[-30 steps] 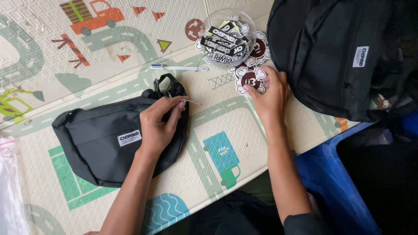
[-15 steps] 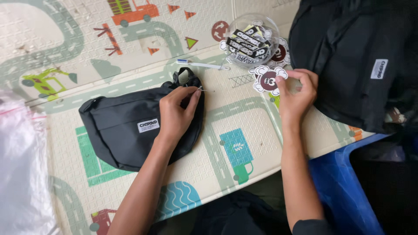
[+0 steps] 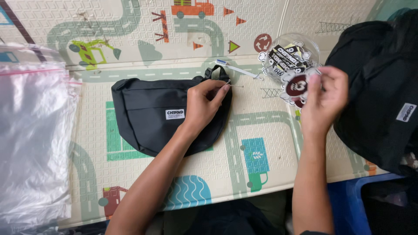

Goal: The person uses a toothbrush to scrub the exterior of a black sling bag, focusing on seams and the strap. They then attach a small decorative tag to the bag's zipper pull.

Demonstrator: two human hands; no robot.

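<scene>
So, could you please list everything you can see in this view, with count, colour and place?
waist bag: one, black with a small white label, centre-left on the mat
play mat: one, cream with road and vehicle pictures, under everything
clear plastic bags: a stack, transparent, at the left edge
toothbrush: one, white and blue, behind the waist bag
clear tub: one, transparent, holding black-and-white stickers, top right
round tag: one, dark red and white, at the right hand's fingertips
backpack: one, black, at the right edge
left hand: on the waist bag, pinching a small metal piece
right hand: raised, holding the round tag
</scene>
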